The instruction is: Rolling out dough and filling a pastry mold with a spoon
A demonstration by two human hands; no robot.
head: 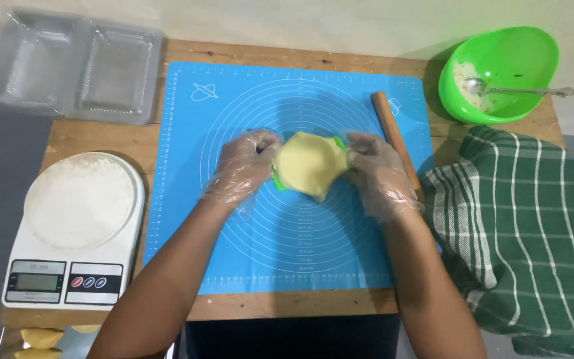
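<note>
From the head view I see both of my hands, each in a clear plastic glove, meeting near the middle of the blue baking mat [234,252]. My left hand [242,169] and my right hand [380,174] are curled in from either side around a green mould [278,178] that is covered by a sheet of pale yellow dough [310,164]; the fingers press at the dough's edges, so both hands are gripping this 1 piece between them, just above or on the mat, I cannot tell which. A wooden rolling pin [388,119] lies along the mat's right edge, just behind my right hand. At the table's far right corner sits a green bowl [519,50] with a metal spoon [519,89] in it. A green checked cloth [526,233] covers the right edge, a white kitchen scale [78,229] stands at the left edge, and clear plastic trays [74,66] lie at the far left corner.
</note>
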